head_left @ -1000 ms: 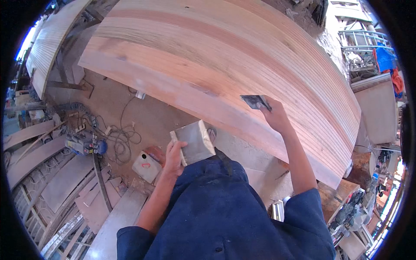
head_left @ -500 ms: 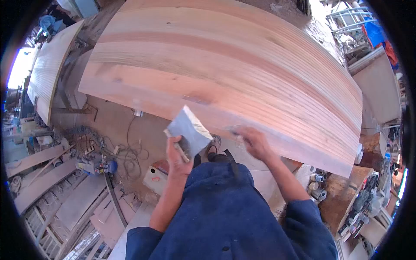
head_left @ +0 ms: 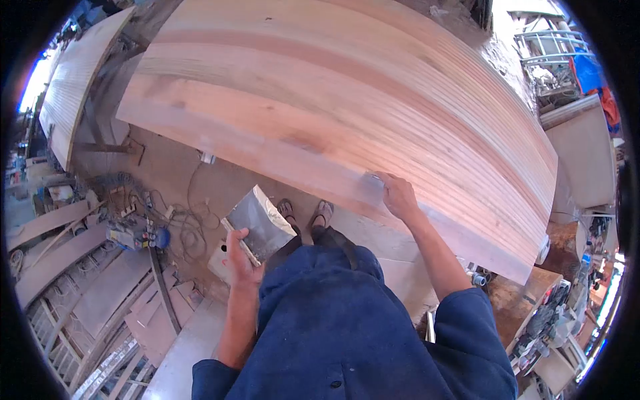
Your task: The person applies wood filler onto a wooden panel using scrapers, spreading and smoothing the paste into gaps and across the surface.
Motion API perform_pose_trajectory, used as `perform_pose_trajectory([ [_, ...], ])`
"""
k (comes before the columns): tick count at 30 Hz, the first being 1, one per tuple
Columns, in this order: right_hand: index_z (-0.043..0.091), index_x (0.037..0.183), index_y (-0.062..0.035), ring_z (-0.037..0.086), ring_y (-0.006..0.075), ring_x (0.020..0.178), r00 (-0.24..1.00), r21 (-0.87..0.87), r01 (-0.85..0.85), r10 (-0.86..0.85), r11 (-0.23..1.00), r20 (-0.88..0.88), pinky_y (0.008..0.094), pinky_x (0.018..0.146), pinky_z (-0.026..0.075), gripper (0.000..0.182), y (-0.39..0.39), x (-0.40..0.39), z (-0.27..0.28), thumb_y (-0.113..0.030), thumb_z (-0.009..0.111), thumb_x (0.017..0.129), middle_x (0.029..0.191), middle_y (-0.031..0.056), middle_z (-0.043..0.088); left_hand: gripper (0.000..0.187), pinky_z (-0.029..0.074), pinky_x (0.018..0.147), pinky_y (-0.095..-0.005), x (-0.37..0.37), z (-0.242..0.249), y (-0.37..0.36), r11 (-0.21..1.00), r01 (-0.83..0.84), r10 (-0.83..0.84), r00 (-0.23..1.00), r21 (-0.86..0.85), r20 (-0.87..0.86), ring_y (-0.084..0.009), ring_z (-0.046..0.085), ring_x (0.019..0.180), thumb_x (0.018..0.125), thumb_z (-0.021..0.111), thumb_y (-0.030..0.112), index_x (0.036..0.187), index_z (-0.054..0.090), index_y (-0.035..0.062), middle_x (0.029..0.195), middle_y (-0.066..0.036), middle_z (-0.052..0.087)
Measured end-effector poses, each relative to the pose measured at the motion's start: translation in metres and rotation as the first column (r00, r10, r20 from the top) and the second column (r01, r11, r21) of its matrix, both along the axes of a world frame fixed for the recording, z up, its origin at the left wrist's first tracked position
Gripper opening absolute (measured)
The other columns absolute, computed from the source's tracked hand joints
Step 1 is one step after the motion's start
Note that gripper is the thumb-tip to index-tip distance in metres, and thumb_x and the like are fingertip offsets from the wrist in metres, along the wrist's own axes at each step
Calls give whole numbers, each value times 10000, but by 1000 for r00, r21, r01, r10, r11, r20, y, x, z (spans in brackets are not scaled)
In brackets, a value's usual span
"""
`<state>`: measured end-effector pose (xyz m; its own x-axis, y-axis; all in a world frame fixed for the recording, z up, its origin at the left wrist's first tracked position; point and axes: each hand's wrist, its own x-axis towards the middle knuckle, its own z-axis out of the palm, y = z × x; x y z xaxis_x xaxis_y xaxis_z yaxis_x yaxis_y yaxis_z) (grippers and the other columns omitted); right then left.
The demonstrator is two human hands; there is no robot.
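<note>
A large wooden panel [head_left: 320, 87] with grooved lines along its right part lies across the view. My left hand [head_left: 243, 257] grips a flat grey plate [head_left: 260, 225] by its left side, below the panel's near edge; pale paste coats the plate's upper right edge. Over the panel's near edge, my right hand [head_left: 399, 197] is closed on a small flat blade [head_left: 373, 180], which touches the wood. The hand covers most of this tool.
Wooden boards [head_left: 107, 287] and a blue compressor-like machine [head_left: 137, 235] are at the lower left. Hoses [head_left: 187, 233] coil on the floor. Another panel [head_left: 80, 83] stands at the left. Tools and cans [head_left: 540, 320] crowd the lower right.
My left hand and the plate have moved down and left, away from the panel. My right hand has moved slightly up and right, and the blade now rests on the panel. The view has shifted slightly.
</note>
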<state>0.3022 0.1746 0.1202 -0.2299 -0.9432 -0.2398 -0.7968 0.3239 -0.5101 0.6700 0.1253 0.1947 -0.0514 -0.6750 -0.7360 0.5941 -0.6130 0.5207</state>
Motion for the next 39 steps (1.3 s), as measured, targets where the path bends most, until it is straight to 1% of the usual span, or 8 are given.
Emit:
perform_pose_trajectory([
  [12, 605, 1231, -126, 639, 398, 915, 997, 142, -68, 71, 988, -13, 494, 795, 503, 379, -42, 3, 3, -96, 487, 873, 972, 237, 667, 353, 528, 859, -433, 8, -27, 22, 1000, 21, -21, 999, 6, -47, -281, 650, 919, 790, 577, 187, 1110, 562, 38, 989, -98, 644],
  [21, 588, 1220, -73, 653, 354, 850, 985, -132, 10, 13, 991, 170, 399, 805, 519, 341, -45, 16, 47, -105, 533, 885, 936, 215, 672, 263, 542, 761, -379, -9, -32, 21, 989, 82, -84, 996, 121, 12, -226, 629, 847, 777, 596, 152, 1024, 554, 72, 933, -66, 586],
  [23, 564, 1218, -36, 670, 293, 858, 542, 59, 300, -221, 952, 810, 376, 798, 539, 328, -39, 29, 69, -125, 548, 902, 959, 182, 678, 264, 551, 752, -373, -26, -18, 13, 985, 147, -142, 989, 95, -51, -219, 637, 835, 786, 584, 134, 1037, 565, 55, 939, -72, 599],
  [26, 538, 1199, 10, 679, 187, 840, -358, 402, 114, -340, 908, 869, 321, 775, 564, 321, -17, 47, 74, -147, 568, 921, 990, 116, 670, 290, 560, 762, -366, -50, -2, 2, 980, 199, -199, 970, -16, -142, -208, 647, 847, 804, 557, 100, 1084, 562, 24, 968, -82, 615],
  [30, 525, 1207, 50, 642, 154, 702, -593, 469, -140, -453, 872, 666, 240, 575, 537, 333, -2, 95, 47, -155, 530, 944, 965, 124, 671, 307, 561, 785, -363, -71, 7, -5, 969, 210, -225, 967, -127, -119, -200, 651, 885, 816, 533, 67, 1116, 555, 2, 1000, -85, 622],
  [33, 530, 1201, 43, 617, 131, 660, -652, 505, -71, -423, 860, 629, 192, 518, 488, 314, -4, 116, 63, -158, 500, 962, 947, 123, 675, 308, 557, 792, -361, -70, 10, -5, 977, 139, -153, 985, -162, -74, -205, 647, 886, 813, 533, 61, 1115, 552, 4, 996, -82, 617],
  [36, 534, 1206, 17, 621, 145, 674, -516, 574, -14, -497, 819, 698, 243, 548, 504, 282, -14, 124, 61, -118, 497, 961, 956, 99, 674, 292, 552, 792, -362, -58, 16, -5, 987, 18, -30, 997, -159, -77, -210, 638, 875, 805, 544, 72, 1092, 551, 17, 981, -81, 606],
  [39, 544, 1202, -33, 637, 211, 744, 314, 125, 496, -311, 859, 897, 315, 632, 522, 258, -39, 124, 18, -86, 501, 953, 947, 114, 670, 254, 538, 795, -365, -35, 15, -11, 985, -79, 67, 995, -151, -78, -215, 623, 878, 797, 558, 94, 1046, 551, 43, 971, -74, 587],
])
